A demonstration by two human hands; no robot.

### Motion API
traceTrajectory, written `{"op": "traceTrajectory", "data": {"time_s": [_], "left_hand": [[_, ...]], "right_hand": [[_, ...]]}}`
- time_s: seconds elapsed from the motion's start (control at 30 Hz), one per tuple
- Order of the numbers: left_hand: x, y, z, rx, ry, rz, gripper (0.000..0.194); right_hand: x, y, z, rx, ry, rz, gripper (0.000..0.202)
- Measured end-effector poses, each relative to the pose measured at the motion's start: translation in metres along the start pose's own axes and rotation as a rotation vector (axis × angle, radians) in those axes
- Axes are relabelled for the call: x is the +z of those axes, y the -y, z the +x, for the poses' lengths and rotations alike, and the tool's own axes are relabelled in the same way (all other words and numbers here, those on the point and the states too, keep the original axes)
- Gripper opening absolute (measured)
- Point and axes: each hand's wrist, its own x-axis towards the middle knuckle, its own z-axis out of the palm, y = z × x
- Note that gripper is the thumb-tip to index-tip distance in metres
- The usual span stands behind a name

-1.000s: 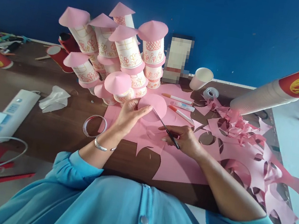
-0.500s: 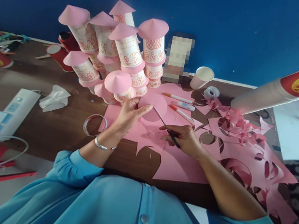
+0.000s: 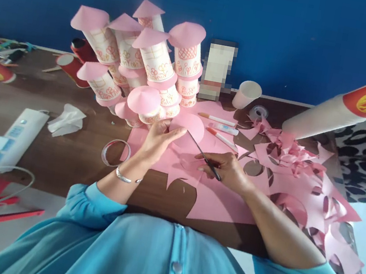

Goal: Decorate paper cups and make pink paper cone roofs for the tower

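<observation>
My left hand (image 3: 161, 140) pinches the left edge of a round pink paper disc (image 3: 190, 126) between thumb and fingers. Black-handled scissors (image 3: 212, 166) are held in my right hand (image 3: 225, 169), their blades pointing up and left to the disc's lower middle. Whether the blades are parted I cannot tell. Beneath both hands lie pink paper sheets (image 3: 220, 205). Just beyond my left hand stands a cluster of paper-cup towers (image 3: 158, 64) with drawn red flowers and pink cone roofs (image 3: 144, 99).
Markers (image 3: 217, 120) lie past the disc, near a white paper cup (image 3: 247, 95) and a tape roll (image 3: 258, 113). Pink scraps (image 3: 306, 163) cover the right side beside a tall stack of cups (image 3: 331, 118). Leftward are a tape ring (image 3: 115, 152), crumpled tissue (image 3: 67, 121) and a power strip (image 3: 21, 139).
Both hands, the disc and the scissors stay almost still. At the right edge, a black-and-white patterned cloth now shows behind the cup stack, where a pale surface and red bars were.
</observation>
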Motion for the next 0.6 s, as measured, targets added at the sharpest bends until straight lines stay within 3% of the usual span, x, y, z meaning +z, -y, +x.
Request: {"op": "traceTrajectory", "data": {"time_s": [0.33, 0.6], "left_hand": [[0.0025, -0.0039, -0.0009, -0.037, -0.023, -0.007, 0.028], [0.0005, -0.0051, -0.0003, -0.043, 0.032, 0.020, 0.028]], "right_hand": [[-0.0005, -0.0006, 0.0000, -0.018, -0.002, -0.060, 0.062], [0.0002, -0.0034, -0.0002, 0.011, -0.010, -0.025, 0.064]]}}
